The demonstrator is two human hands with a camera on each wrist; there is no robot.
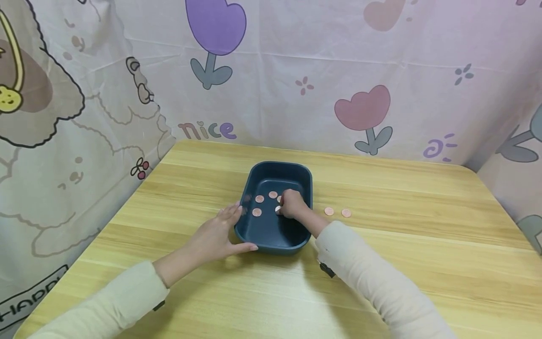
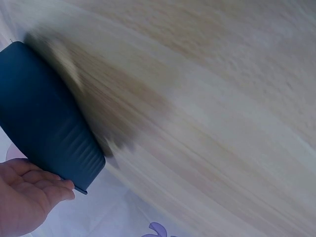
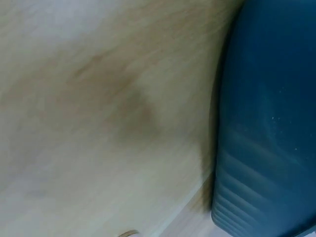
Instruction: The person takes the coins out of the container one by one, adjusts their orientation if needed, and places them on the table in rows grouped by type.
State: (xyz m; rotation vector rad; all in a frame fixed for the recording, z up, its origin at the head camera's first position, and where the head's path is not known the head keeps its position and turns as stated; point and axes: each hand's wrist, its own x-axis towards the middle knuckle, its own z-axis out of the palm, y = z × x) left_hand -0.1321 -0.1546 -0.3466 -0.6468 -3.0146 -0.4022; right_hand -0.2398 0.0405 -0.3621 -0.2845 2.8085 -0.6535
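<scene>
A dark blue rectangular tray [image 1: 271, 238] sits on the wooden table with several copper-coloured coins [image 1: 259, 199] on its floor. My left hand [image 1: 216, 235] rests against the tray's left side, fingers extended along the rim and thumb at the near edge. In the left wrist view, its fingertips touch the rim. My right hand [image 1: 293, 205] reaches in over the right wall with curled fingers, pinching a coin [image 1: 277, 210] at the fingertips and partly covering it. Another coin [image 1: 279, 199] shows half hidden beside the knuckles. The right wrist view has only the tray's outer wall [image 3: 266, 123], not the hand.
Two more copper coins, a nearer one [image 1: 329, 211] and a farther one [image 1: 346, 213], lie flat on the table [image 1: 423, 263] to the right of the tray. A printed cloth [image 1: 275, 108] hangs along the table's back and left edges.
</scene>
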